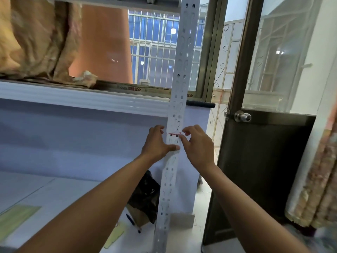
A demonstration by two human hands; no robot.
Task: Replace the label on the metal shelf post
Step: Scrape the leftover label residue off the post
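A grey perforated metal shelf post (179, 73) runs from top to bottom in the middle of the view. A white label (173, 125) lies flat against the post at hand height, with a thin red band (173, 133) across its lower edge. My left hand (157, 142) is at the post's left side, its thumb pressed on the post below the band. My right hand (197, 143) is at the right side, its fingertips pinching the band's right end.
A white shelf board (82, 97) carries brown sacks (36, 37). On the lower surface lie a pen (133, 222), yellow paper slips (114, 234), a green sheet (16, 218) and a black bag (145, 194). A brown door with a round knob (243, 116) stands to the right.
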